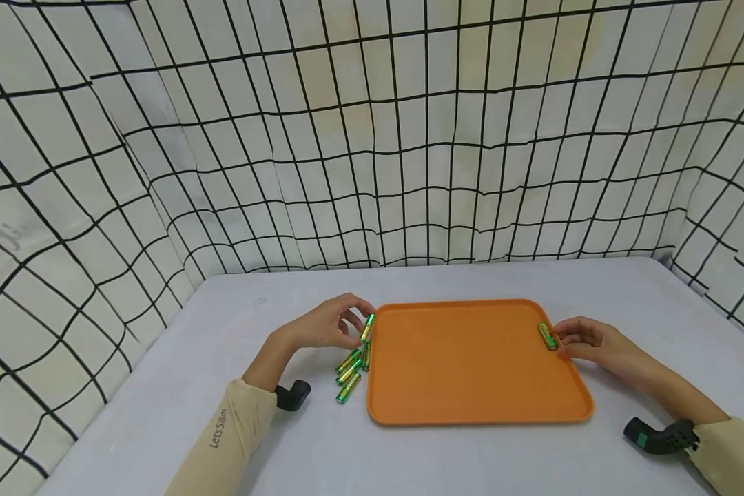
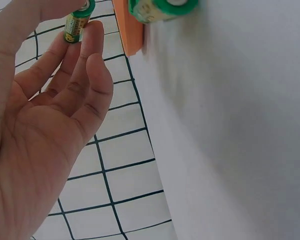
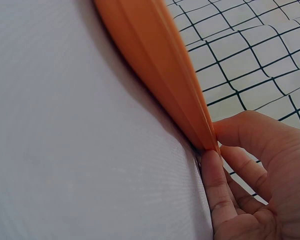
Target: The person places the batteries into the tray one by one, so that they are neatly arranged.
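Observation:
At the left edge of the orange tray (image 1: 471,365), my left hand (image 1: 328,325) pinches a green and gold battery (image 1: 367,327) between thumb and fingers. The left wrist view shows this held battery (image 2: 77,22) close up, its top partly covered by the thumb. Just below the hand, several similar batteries (image 1: 348,372) lie in a loose group on the white table. My right hand (image 1: 598,348) grips the tray's right rim; thumb and finger meet the orange edge (image 3: 160,65) in the right wrist view. Inside the tray, near that hand, lies one battery (image 1: 547,336).
The white tabletop (image 1: 459,461) extends around the tray. Behind it and along both sides stand pale walls with a black grid net (image 1: 434,158). A black wrist device (image 1: 293,395) sits at the left wrist, another (image 1: 660,437) at the right.

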### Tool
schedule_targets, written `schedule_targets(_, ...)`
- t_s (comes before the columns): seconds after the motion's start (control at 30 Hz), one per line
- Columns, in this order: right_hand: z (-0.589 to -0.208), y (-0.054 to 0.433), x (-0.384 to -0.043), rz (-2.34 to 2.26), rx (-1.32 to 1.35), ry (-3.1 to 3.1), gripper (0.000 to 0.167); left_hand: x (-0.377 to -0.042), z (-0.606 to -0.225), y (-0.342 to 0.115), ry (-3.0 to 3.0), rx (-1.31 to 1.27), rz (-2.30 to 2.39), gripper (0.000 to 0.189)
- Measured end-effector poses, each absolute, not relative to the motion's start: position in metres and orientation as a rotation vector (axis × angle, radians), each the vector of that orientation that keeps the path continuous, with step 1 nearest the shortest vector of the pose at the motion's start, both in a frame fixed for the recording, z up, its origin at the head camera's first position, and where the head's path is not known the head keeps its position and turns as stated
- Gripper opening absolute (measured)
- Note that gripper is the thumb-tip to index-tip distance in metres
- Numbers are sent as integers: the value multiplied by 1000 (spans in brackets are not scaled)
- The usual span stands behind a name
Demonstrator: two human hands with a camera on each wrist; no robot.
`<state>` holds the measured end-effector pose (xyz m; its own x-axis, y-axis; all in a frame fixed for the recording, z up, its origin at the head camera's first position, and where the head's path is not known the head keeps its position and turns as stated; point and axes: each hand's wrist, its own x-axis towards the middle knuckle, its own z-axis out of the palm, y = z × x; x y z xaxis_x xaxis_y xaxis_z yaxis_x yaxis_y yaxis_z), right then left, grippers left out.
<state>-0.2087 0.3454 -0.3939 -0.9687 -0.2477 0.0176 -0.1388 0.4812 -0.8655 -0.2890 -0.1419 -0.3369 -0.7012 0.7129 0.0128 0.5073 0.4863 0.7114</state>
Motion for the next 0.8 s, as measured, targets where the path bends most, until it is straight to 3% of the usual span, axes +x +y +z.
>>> schedule_targets(0.8, -394, 344, -210, -1533, -305, 2596, 47, -290, -319, -108, 2412, 1230, 1054, 47)
